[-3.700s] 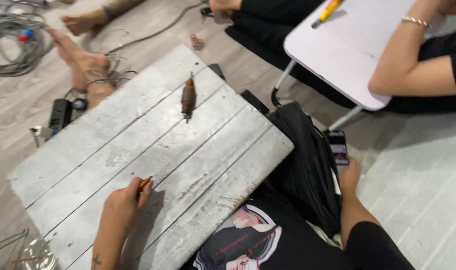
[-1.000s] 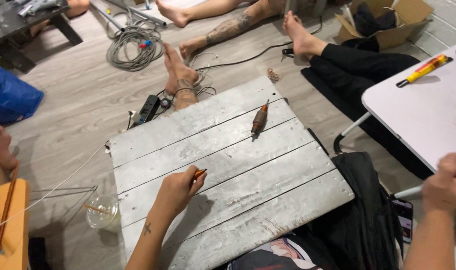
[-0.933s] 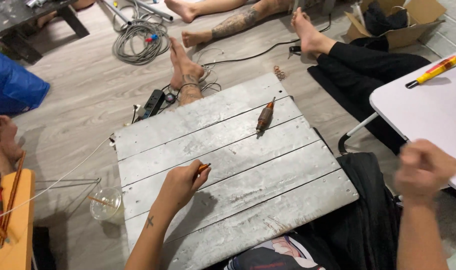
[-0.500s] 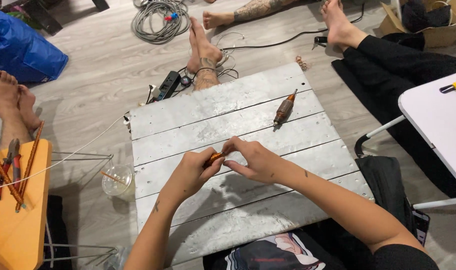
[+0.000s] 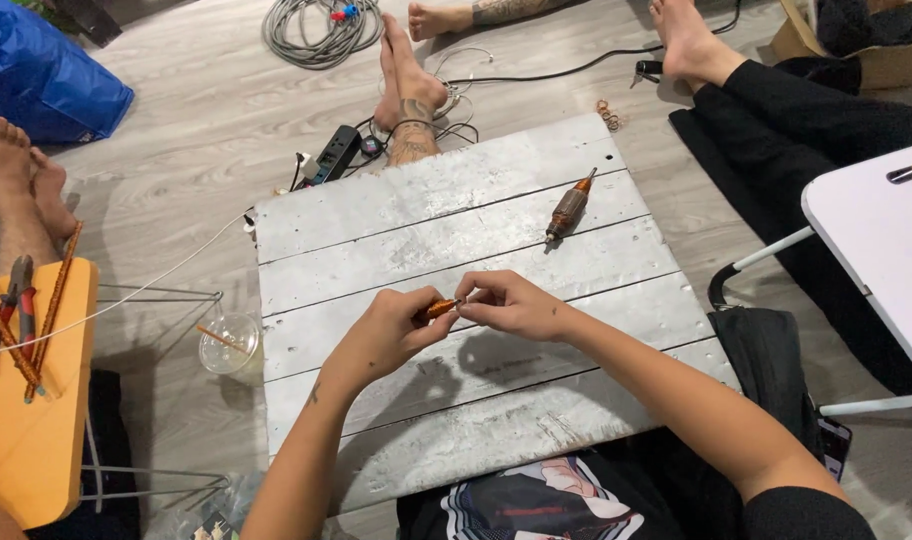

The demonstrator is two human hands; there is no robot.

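My left hand (image 5: 384, 333) and my right hand (image 5: 511, 303) meet over the middle of a grey plank board (image 5: 456, 210). Between their fingertips they pinch a small orange-copper part (image 5: 439, 308), one hand at each end. A second piece, a brown motor armature with copper windings and a thin shaft (image 5: 568, 208), lies alone on the board further back and to the right of my hands.
A clear plastic cup (image 5: 229, 343) stands left of the board. Beyond it is an orange table (image 5: 31, 420) with pliers and copper rods. Other people's bare feet (image 5: 408, 95), a power strip (image 5: 334, 153) and cables lie behind; a white folding table (image 5: 881, 250) stands right.
My right hand has come in from the right side to the board's middle and joined the left hand on the small copper part. The view has tilted toward the board.
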